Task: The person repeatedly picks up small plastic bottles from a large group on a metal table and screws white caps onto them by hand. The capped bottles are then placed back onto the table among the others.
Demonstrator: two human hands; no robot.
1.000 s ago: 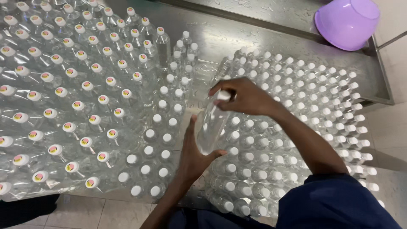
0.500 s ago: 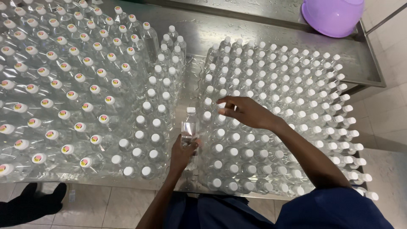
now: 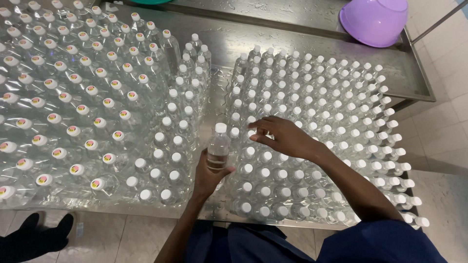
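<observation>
Clear plastic bottle (image 3: pixel 218 146) with white cap, upright, gripped round its lower body by left hand (image 3: pixel 208 176), in the gap between 2 bottle groups on the steel table (image 3: pixel 229 44). Right hand (image 3: pixel 282 136) just right of the bottle, fingers spread loose over white-capped small bottles (image 3: pixel 312 107), grasping nothing, touching their caps. Left of the bottle: larger bottles with pink-marked caps (image 3: pixel 73 97). Purple bowl (image 3: pixel 374 19) upturned far beyond the bottle, at table's back right.
</observation>
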